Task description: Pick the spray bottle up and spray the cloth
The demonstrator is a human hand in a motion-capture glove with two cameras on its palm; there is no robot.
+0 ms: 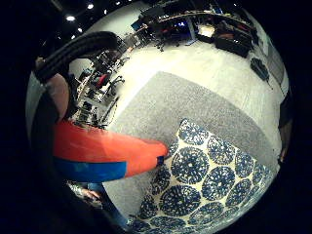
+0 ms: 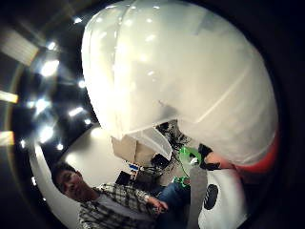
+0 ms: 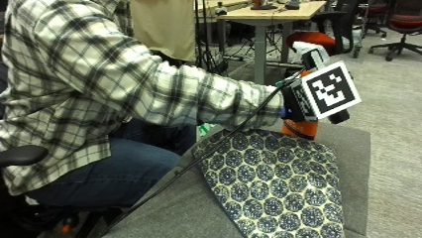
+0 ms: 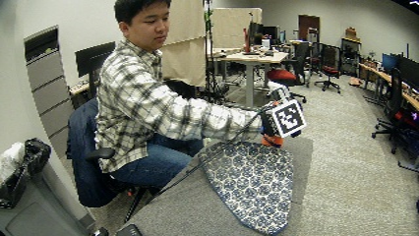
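With the patterned cloth spread nearest me on the grey table, my gloved right hand grips the orange spray bottle over its far corner; I'd tilt the nozzle down before squeezing.

We see a person in a plaid black-and-white shirt and blue jeans sitting at the grey felt-covered table. The arm in the plaid sleeve reaches over the table, and the black-gloved right hand holds the orange spray bottle with a white head in its grip, above the table. Just under the bottle lies the cream cloth with a dark blue round pattern, spread flat on the table. Behind stands a light wooden desk and a black office chair with a red seat.
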